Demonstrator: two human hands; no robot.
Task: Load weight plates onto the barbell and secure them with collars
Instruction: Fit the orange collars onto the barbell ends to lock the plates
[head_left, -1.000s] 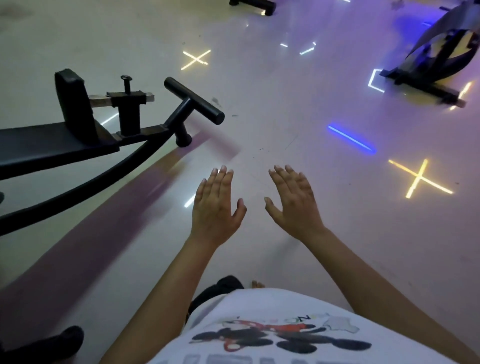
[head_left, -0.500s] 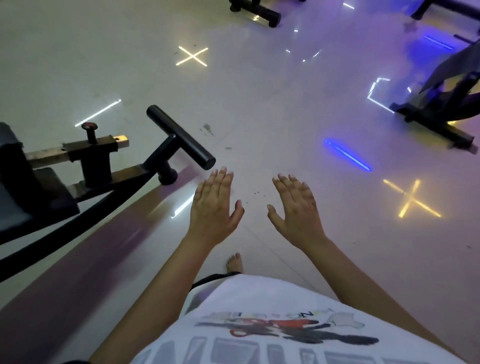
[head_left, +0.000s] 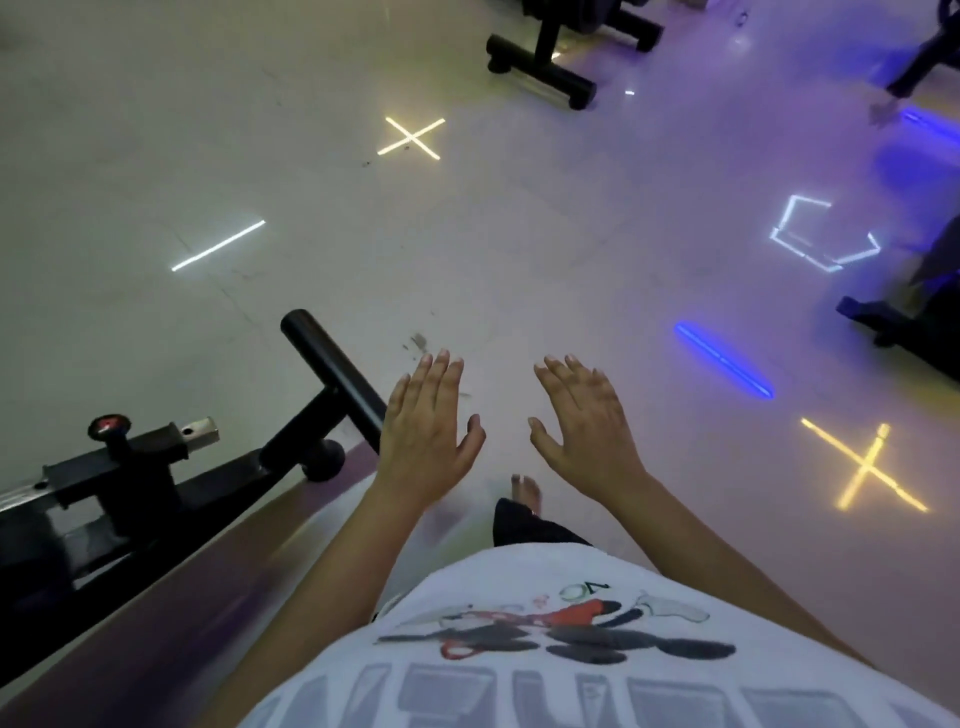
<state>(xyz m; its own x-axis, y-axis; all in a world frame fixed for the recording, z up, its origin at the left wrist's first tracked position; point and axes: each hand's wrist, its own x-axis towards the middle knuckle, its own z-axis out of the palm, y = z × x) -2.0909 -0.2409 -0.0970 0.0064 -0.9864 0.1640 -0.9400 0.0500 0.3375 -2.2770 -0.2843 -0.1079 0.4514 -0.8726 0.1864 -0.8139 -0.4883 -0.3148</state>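
Dim room, coloured light reflections glaring on glossy floor (head_left: 467, 249), wide-angle bending at edges, slight blur

you've walked forward: the black bench frame (head_left: 171, 483) has slid down and to your left, its crossbar (head_left: 332, 374) now just beside your left hand (head_left: 426, 441). a bare foot (head_left: 527, 491) shows below your right hand (head_left: 584, 431). another machine's base (head_left: 540, 73) has come into view ahead.
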